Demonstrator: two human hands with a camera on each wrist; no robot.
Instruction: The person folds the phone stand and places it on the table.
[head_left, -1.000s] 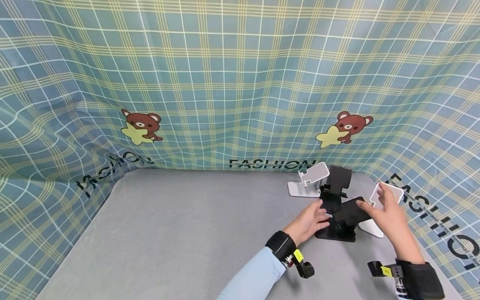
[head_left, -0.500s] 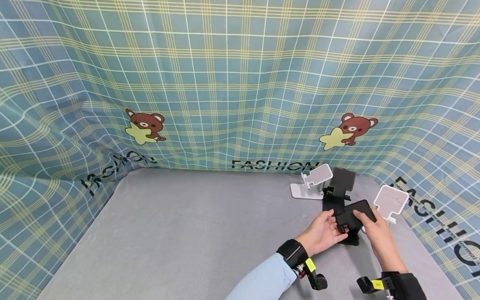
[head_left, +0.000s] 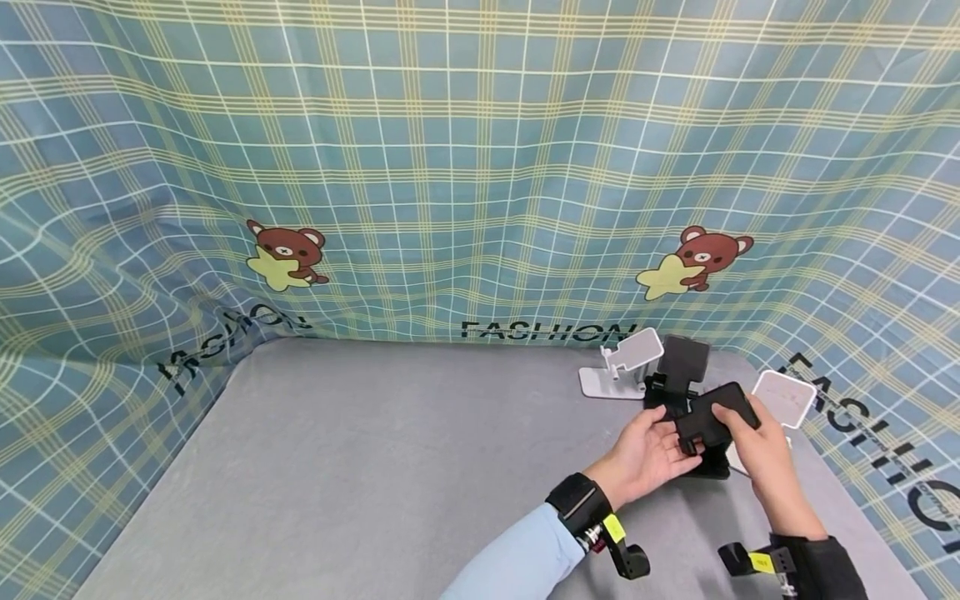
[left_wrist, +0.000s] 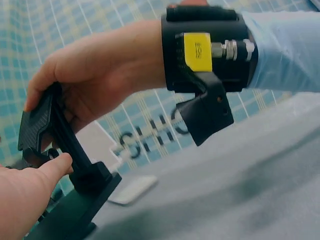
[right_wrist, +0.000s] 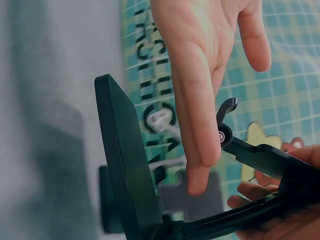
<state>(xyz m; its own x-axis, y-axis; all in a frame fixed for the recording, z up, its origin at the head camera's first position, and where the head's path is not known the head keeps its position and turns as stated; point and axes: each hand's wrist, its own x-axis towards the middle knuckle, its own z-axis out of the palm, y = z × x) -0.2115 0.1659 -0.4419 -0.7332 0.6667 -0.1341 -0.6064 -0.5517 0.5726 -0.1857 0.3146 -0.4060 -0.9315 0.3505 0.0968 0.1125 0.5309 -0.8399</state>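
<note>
My right hand (head_left: 768, 454) grips the top plate of a black phone stand (head_left: 716, 417), its thumb lying on the plate's face. In the left wrist view the right hand (left_wrist: 85, 75) is curled round this plate, above the folding arm and flat base. The stand appears lifted off the table. My left hand (head_left: 648, 454), palm up with fingers extended, is at the stand's left side. In the right wrist view the left hand's (right_wrist: 195, 75) straight fingers reach between the base and the folding arm; whether they touch it I cannot tell.
Behind stands another black phone stand (head_left: 684, 360), with a white phone stand (head_left: 636, 350) to its left. A second white stand (head_left: 783, 398) is partly hidden behind my right hand. Grey cloth covers the table (head_left: 375, 467); a plaid curtain (head_left: 450, 183) encloses its back and sides.
My right hand has taken hold of the black phone stand's plate and raised it slightly. My left hand has moved right, turning palm up beside the stand.
</note>
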